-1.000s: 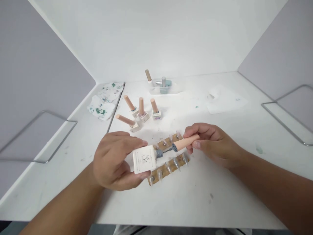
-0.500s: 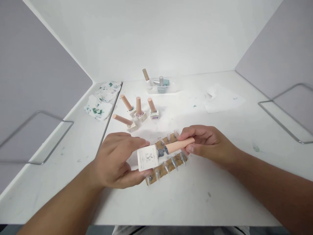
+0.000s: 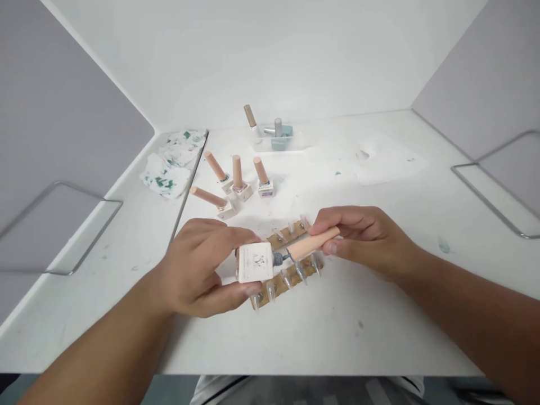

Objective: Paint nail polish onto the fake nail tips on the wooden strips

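The left hand is wrapped around a square white nail polish bottle, thumb along its near edge and fingers over the top, holding it on its side just above the desk. The bottle's neck points toward the right hand, which pinches the peach-coloured cap between thumb and fingertips. The cap stands slightly clear of the neck, with the dark brush stem showing in the gap between them. Bottle and cap hover directly over a brown strip of clear nail tips lying on the desk between the two hands.

Farther back, four more polish bottles with peach caps stand or lean in a loose cluster. To their left lies a crumpled wipe stained green. Near the back wall a clear tray holds a teal bottle, and a white sheet lies to the right.
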### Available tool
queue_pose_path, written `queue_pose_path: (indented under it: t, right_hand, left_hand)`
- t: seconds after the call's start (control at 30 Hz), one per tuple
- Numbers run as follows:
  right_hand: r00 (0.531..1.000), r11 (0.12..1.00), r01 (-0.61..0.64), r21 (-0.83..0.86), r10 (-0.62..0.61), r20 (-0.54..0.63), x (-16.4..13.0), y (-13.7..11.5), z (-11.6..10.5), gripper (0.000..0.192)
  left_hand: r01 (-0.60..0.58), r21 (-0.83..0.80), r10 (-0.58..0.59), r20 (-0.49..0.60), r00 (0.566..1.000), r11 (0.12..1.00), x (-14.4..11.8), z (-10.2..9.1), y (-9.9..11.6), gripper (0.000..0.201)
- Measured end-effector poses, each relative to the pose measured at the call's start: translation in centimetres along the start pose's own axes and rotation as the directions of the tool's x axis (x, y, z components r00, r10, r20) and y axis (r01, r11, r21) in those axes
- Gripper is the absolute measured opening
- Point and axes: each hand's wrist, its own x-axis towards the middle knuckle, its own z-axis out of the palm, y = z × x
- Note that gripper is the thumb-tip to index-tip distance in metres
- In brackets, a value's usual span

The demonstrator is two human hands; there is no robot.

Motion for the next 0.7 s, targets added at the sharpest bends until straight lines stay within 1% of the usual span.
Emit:
queue_pose_path:
  t: [0.17,0.4,0.47,0.6,0.7]
  right_hand:
    - [0.999,0.998,-0.048,-0.027,0.048,0.003,-0.03,-0.03,0.22,0.018]
    - [0.995,0.994,-0.078,-0.070,0.082,0.060,0.00,-0.25,-0.06,0.019]
    - [0.991,0.994,-0.086,-0.072,0.093,0.098,0.04,-0.36,-0.13,0.017]
    - [0.982,0.992,-0.065,-0.105,0.082,0.170,0.15,-0.55,-0.24,0.015]
    - [0.982,0.991,-0.046,-0.127,0.068,0.177,0.21,-0.69,-0.40,0.017]
  left_hand:
    - [0.014,0.004,-0.014,0.026,1.000,1.000,-0.13,0.02,-0.10,0.029]
    - [-0.004,0.041,0.004,-0.015,1.000,0.999,-0.05,0.10,0.03,0.030]
    - [-0.002,0.032,0.002,-0.017,1.000,0.999,-0.01,0.14,0.05,0.030]
    - [-0.001,0.015,0.001,0.014,1.000,1.000,0.04,0.20,0.10,0.027]
    - [-0.009,0.017,0.009,-0.002,1.000,1.000,0.00,0.15,0.15,0.029]
